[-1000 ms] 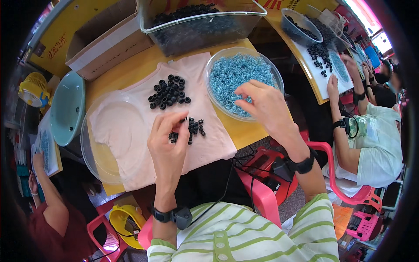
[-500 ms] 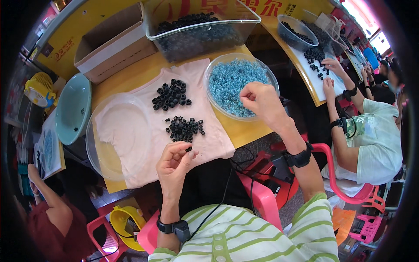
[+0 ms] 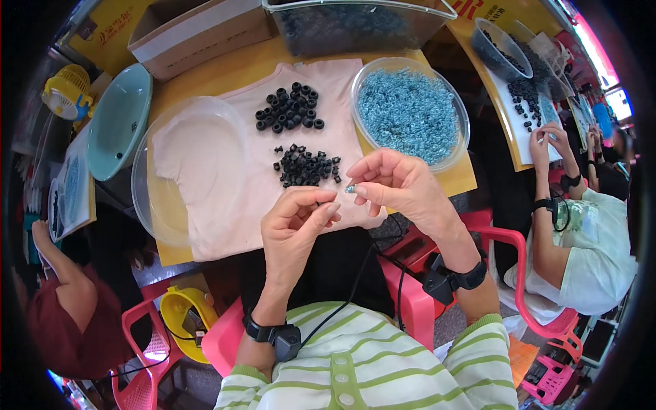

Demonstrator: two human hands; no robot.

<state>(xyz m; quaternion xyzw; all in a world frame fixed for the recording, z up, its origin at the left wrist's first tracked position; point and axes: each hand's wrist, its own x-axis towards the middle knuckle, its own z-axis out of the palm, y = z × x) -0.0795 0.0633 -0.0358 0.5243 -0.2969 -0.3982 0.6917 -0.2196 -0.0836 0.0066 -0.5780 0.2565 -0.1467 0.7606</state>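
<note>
My left hand (image 3: 297,219) is closed in a pinch on a small black plastic piece, of which only a dark bit shows at the fingertips. Close to it, my right hand (image 3: 403,191) pinches a tiny shiny bluish spring (image 3: 350,189) between thumb and forefinger. The two sets of fingertips are a small gap apart. Just beyond lies a pile of small black plastic pieces (image 3: 305,167), and farther off a group of larger round black caps with holes (image 3: 290,109). A round clear tub (image 3: 464,130) at the right is filled with blue springs (image 3: 408,113).
A pink cloth (image 3: 205,225) covers part of the yellow table (image 3: 437,179). On the cloth's left lies a clear round lid (image 3: 141,198). A green basin (image 3: 116,113), a cardboard box (image 3: 198,44) and a clear bin (image 3: 355,31) stand around. Co-workers sit at both sides.
My right hand has come from above the tub toward my left hand, now with a spring in its fingers. My left hand still pinches its black piece. The view has shifted.
</note>
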